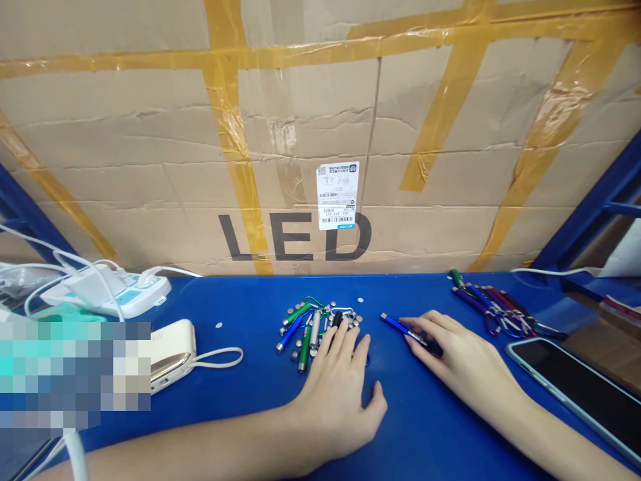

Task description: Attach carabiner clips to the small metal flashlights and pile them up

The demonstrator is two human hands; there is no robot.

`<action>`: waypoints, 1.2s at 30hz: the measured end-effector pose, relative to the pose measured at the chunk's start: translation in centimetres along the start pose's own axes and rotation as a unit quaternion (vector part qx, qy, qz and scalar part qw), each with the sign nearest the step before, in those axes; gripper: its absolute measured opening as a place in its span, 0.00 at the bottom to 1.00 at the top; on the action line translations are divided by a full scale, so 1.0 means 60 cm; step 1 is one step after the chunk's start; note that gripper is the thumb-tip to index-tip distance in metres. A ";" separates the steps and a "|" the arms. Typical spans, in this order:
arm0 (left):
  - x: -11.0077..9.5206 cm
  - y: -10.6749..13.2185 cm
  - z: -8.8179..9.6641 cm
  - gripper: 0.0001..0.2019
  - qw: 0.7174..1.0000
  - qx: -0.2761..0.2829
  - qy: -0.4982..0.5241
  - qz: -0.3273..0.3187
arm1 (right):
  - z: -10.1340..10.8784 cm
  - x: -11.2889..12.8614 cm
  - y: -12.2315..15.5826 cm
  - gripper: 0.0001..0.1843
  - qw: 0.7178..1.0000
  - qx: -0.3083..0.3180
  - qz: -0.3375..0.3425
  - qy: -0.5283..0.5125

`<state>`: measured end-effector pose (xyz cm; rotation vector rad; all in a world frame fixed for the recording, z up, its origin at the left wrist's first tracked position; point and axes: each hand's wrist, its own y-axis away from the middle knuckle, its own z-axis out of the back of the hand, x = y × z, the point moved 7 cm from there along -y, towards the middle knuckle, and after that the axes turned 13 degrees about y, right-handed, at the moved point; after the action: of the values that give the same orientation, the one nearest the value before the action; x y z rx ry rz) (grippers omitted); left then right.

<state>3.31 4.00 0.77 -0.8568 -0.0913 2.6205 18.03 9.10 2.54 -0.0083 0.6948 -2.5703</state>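
Blue tube (396, 323) snug between right fingers (429, 326), left fingers (347, 343) slightly apart over mixed tubes (315, 329).

The left hand (336, 387) partly hides the penlight pile (315, 330).

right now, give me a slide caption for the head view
Left hand at a pile of small tubes, right hand gripping a blue tube

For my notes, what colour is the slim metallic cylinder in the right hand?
The slim metallic cylinder is mostly blue; head view.
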 end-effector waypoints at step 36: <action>-0.020 0.003 0.016 0.30 0.993 -0.044 0.057 -0.093 | 0.018 0.036 0.003 0.12 0.988 0.029 0.046 -0.147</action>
<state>3.59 3.46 2.19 -0.9760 -0.2462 2.4047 16.34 7.49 3.18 -0.3231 0.4957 -2.4294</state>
